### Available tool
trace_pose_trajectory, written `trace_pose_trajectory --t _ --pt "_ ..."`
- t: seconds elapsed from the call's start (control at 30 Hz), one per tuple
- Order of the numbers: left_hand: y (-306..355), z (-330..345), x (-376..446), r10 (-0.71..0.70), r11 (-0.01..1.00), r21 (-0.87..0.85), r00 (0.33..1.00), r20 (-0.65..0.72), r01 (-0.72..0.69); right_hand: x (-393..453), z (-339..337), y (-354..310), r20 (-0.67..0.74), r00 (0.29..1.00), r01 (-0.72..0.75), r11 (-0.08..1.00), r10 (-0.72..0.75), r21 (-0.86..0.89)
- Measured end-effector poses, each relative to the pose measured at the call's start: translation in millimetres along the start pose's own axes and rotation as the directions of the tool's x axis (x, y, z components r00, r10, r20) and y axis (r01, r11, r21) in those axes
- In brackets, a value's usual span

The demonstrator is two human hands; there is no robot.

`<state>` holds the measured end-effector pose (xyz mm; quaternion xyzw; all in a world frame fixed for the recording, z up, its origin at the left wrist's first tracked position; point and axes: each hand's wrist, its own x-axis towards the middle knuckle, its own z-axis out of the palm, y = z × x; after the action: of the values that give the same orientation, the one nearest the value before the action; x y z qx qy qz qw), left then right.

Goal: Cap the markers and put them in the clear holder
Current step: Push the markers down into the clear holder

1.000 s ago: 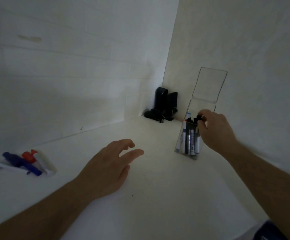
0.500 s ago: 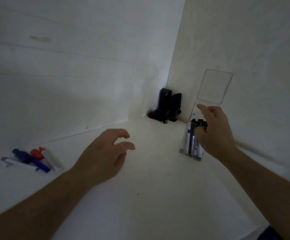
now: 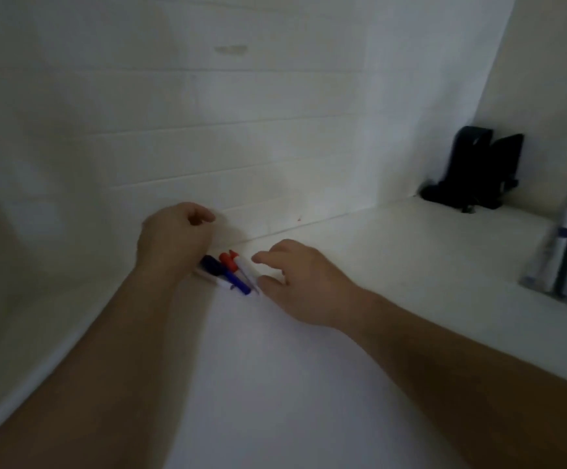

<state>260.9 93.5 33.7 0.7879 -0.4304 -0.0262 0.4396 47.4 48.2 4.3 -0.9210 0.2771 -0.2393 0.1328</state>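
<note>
A small heap of loose markers lies on the white surface by the wall: a blue marker [image 3: 225,274], a red cap [image 3: 228,261] and a white-bodied marker [image 3: 246,270]. My left hand [image 3: 173,233] hovers just above and left of them, fingers loosely curled, with nothing seen in it. My right hand [image 3: 304,280] sits right beside the white marker, fingers spread and empty, fingertips almost touching it. The clear holder [image 3: 546,265] stands at the far right edge, blurred, with several capped markers upright inside.
A black clamp-like object [image 3: 478,170] sits in the corner where the two walls meet. The white tiled wall runs right behind the loose markers. The white surface stretches between the heap and the holder.
My right hand let go of the markers in the holder and swung left to the loose heap. My left hand also moved to the heap. The view turned left.
</note>
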Motion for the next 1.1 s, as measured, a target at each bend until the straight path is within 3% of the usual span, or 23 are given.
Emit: trace_pose_trajectory --t 0.2,0.47,0.73,0.8,0.93,1.03,1.1 --pt "9.4 4.3 -6.2 0.004 0.991 0.133 0.993 0.118 -0.02 23.6 22.9 -1.0 0.05 0.998 0.026 0.999 -0.024 -0.047" --pt "18.6 14.2 -9.5 0.026 0.884 0.433 0.945 0.325 -0.173 18.9 -7.0 27.6 -0.016 0.98 -0.198 0.953 0.2 -0.228" --pt "19.7 24.9 -16.2 -0.027 0.872 0.465 0.932 0.362 -0.155 4.1 -12.0 41.6 0.01 0.976 -0.206 0.931 0.219 -0.302" --pt "17.7 25.8 -15.9 0.017 0.909 0.391 0.952 0.307 -0.143 1.5 -21.0 44.4 0.048 0.962 -0.239 0.916 0.268 -0.323" --pt "35.3 32.7 -25.7 0.117 0.992 -0.061 0.976 0.182 -0.108 -12.9 -54.5 57.4 0.174 0.909 -0.294 0.879 0.378 -0.375" --pt "49.8 49.5 -35.3 0.152 0.956 -0.283 0.957 0.246 -0.079 -26.6 -65.6 69.1 0.137 0.888 -0.385 0.872 0.44 -0.302" --pt "58.5 61.3 -44.5 0.144 0.893 -0.449 0.939 0.312 0.012 -36.7 -65.9 77.5 0.053 0.882 -0.448 0.867 0.469 -0.218"
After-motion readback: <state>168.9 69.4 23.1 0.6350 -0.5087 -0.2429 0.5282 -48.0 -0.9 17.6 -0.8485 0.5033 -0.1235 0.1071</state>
